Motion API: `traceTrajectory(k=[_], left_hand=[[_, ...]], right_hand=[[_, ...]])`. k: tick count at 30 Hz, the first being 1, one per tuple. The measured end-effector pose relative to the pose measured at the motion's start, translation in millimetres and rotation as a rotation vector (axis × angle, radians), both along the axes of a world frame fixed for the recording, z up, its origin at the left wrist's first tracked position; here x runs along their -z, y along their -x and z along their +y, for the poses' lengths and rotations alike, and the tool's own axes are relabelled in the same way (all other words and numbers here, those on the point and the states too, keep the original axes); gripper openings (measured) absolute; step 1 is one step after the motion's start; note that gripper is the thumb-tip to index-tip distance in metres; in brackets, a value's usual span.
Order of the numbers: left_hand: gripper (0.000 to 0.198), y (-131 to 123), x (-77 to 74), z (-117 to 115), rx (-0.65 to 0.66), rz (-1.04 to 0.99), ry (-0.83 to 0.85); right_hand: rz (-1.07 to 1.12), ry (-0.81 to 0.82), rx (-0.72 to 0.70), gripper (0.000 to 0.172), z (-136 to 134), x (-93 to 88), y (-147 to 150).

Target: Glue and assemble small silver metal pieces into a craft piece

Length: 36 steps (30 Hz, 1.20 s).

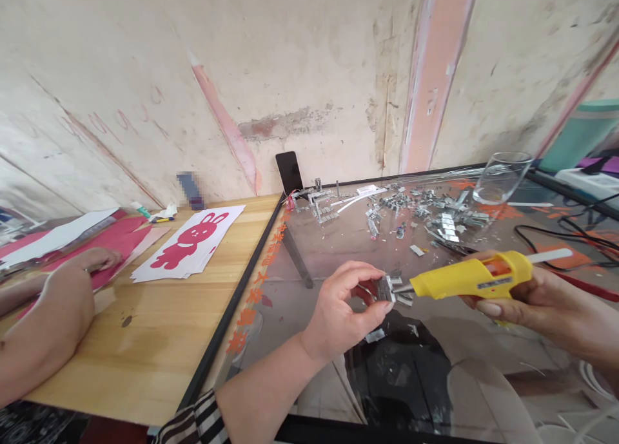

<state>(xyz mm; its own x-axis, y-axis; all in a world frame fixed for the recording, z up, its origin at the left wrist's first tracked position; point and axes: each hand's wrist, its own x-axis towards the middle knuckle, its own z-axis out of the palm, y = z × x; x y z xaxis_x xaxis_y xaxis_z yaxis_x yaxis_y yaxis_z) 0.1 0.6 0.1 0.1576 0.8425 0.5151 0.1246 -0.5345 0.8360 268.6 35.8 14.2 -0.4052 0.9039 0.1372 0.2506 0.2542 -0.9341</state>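
My left hand (345, 305) pinches a small silvery mirror piece (385, 288) between thumb and fingers above the glass table (338, 238). My right hand (527, 302) grips a yellow hot glue gun (471, 278) with a white glue stick out of its back. The gun's metal nozzle touches the held piece. A few more small mirror bits lie on the glass just below and beside my left hand.
Several mirror shards (425, 212) are scattered at the back of the glass, by a tipped drinking glass (500, 176) and black cables (570, 228). A phone (289, 171) leans on the wall. On the wooden table, a pink rabbit sheet (191, 241); another person's arm (53, 315) rests left.
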Motion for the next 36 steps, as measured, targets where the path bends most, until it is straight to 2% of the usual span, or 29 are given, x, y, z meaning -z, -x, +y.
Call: traceTrajectory(k=[6, 19, 28, 36], left_hand=[[0.029, 0.7, 1.9, 2.1, -0.005, -0.017, 0.009], [0.029, 1.2, 1.1, 1.5, -0.017, -0.016, 0.023], [0.028, 0.8, -0.6, 0.1, -0.016, 0.028, 0.002], [0.028, 0.1, -0.7, -0.5, -0.008, 0.030, 0.002]], right_hand=[[-0.039, -0.027, 0.009, 0.033, -0.2, 1.9, -2.1], [-0.046, -0.039, -0.022, 0.030, -1.2, 2.8, -2.4], [-0.023, -0.017, 0.036, 0.036, -0.1, 2.4, -0.2], [-0.004, -0.014, 0.040, 0.028, -1.2, -1.5, 1.8]])
